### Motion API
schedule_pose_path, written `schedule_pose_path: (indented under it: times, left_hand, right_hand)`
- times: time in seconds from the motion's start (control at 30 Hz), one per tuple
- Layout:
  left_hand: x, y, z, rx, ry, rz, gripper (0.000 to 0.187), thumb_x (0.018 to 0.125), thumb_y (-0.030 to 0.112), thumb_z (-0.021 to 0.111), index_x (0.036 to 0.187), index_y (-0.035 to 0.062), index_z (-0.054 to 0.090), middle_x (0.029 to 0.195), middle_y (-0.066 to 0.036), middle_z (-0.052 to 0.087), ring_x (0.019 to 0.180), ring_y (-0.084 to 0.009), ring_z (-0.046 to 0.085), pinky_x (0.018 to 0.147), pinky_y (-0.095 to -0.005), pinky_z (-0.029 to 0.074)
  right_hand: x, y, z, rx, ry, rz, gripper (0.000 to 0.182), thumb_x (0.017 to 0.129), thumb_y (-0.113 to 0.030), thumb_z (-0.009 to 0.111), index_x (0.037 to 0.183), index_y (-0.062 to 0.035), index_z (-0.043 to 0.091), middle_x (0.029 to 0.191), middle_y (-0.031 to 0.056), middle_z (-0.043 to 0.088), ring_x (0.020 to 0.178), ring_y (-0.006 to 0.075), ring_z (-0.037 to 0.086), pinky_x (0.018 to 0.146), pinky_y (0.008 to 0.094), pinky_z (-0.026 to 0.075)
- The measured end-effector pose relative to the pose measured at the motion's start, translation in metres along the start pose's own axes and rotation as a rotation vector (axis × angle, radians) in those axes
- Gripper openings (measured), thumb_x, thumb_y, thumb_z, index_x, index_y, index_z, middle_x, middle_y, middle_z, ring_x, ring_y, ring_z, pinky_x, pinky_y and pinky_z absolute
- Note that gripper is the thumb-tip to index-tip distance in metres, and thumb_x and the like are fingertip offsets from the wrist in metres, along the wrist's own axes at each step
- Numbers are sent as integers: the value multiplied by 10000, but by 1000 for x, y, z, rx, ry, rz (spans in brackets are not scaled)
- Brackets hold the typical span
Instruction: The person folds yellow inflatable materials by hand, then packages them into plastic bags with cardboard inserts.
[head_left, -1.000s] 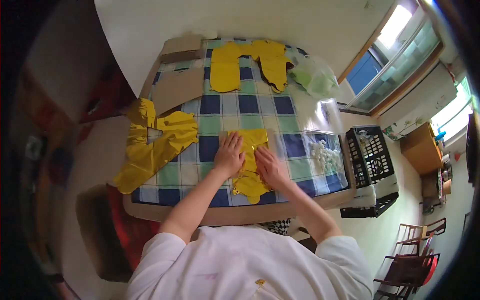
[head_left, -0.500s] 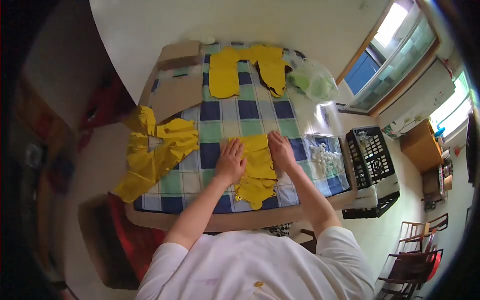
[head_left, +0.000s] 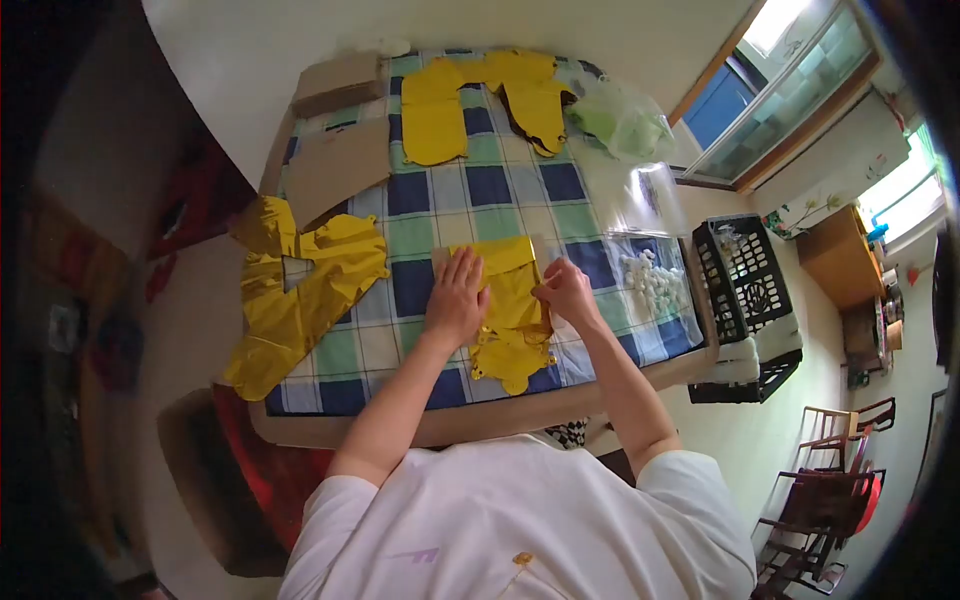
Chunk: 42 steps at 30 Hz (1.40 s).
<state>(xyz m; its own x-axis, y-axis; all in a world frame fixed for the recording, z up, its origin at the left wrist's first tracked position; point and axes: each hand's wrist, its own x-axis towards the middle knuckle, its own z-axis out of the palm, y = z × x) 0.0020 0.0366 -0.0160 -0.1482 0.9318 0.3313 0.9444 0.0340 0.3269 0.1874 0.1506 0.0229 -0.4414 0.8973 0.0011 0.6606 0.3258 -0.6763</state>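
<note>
A folded, shiny gold foil sheet lies near the front edge of the blue, green and white plaid cloth. The left hand rests flat on its left side, fingers extended; the right hand bends its fingers at the right edge, a grip I cannot confirm. Leftward lies a larger crinkled gold foil shape.

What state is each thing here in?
Nearest shiny yellow foil piece: creased, lying flat.
Left hand: open, resting on that foil.
Right hand: fingers bent at the foil's right edge; grip unclear.
Large shiny yellow foil piece at left: wrinkled, spread out.
Blue, green and white checked cloth: spread out.
Brown cardboard sheet: lying flat.
Black plastic lattice crate: open-topped.
</note>
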Motion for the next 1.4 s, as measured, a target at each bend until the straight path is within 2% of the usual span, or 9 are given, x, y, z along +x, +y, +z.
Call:
schedule_pose_path:
  times: [0.1, 0.3, 0.4, 0.5, 0.6, 0.8, 1.1, 1.2, 1.4]
  left_hand:
    - [1, 0, -3, 16, -16, 5, 517, 924, 284, 464, 1349, -6, 409, 1450, -173, 344, 1368, -293, 284, 1115, -458, 230]
    - [1, 2, -5, -14, -11, -3, 508, 933, 286, 457, 1349, -1, 410, 1450, -171, 345, 1373, -293, 277, 1121, -452, 218]
    - [1, 1, -3, -7, 15, 0, 504, 911, 263, 502, 1334, 0, 428, 1445, -164, 357, 1360, -297, 305, 1109, -449, 249]
    - [2, 2, -6, -13, -17, -7, 507, 930, 292, 464, 1343, 0, 422, 1447, -174, 350, 1370, -290, 283, 1122, -446, 218]
    - [2, 1, -5, 10, -6, 1, 508, 926, 295, 470, 1339, 1, 428, 1444, -170, 356, 1369, -287, 286, 1122, -442, 220]
    - [3, 2, -4, -17, 0, -14, 507, 923, 294, 475, 1336, 2, 432, 1440, -166, 365, 1368, -280, 289, 1121, -440, 223]
    - [1, 2, -5, -7, -9, -9, 517, 923, 293, 476, 1349, 8, 412, 1450, -166, 346, 1370, -285, 285, 1119, -452, 221]
    - [0, 2, -4, 5, -10, -7, 518, 922, 291, 474, 1350, 8, 408, 1456, -167, 336, 1370, -289, 283, 1118, -457, 223]
    - [2, 2, -7, -16, -17, -11, 507, 916, 280, 489, 1338, 7, 419, 1450, -166, 342, 1366, -290, 288, 1110, -464, 240]
  right_hand:
    - [17, 20, 12, 134, -86, 192, 384, 662, -137, 783, 925, -11, 533, 747, 106, 647, 665, 185, 652, 563, 322, 519]
    - [9, 5, -3, 96, -196, 180, 451, 684, -67, 766, 1025, -38, 471, 713, 83, 617, 641, 170, 641, 503, 314, 517]
    - [15, 33, 12, 265, -225, 204, 463, 702, -54, 758, 1051, -48, 454, 716, 79, 621, 625, 147, 625, 506, 294, 505]
    - [-3, -8, -13, 272, -256, 314, 473, 710, -56, 759, 1063, -57, 445, 719, 79, 625, 616, 135, 606, 502, 277, 483]
    - [-6, 13, -2, 266, -262, 149, 470, 724, -51, 752, 1075, -64, 440, 730, 89, 630, 612, 127, 591, 495, 269, 467]
    - [-17, 20, 0, 440, -248, 228, 414, 776, -51, 708, 1088, -70, 437, 733, 89, 626, 623, 139, 606, 499, 271, 484]
    - [-32, -3, -12, 391, -300, 405, 216, 795, -93, 687, 867, 41, 534, 773, 131, 626, 614, 191, 655, 446, 290, 568]
    - [-40, -19, -18, 356, -209, 367, 201, 789, -77, 685, 846, 46, 537, 808, 155, 636, 611, 195, 655, 464, 304, 569]
    - [-52, 1, -22, 249, -352, 319, 185, 751, -77, 710, 847, 1, 571, 726, 104, 640, 584, 202, 642, 446, 330, 486]
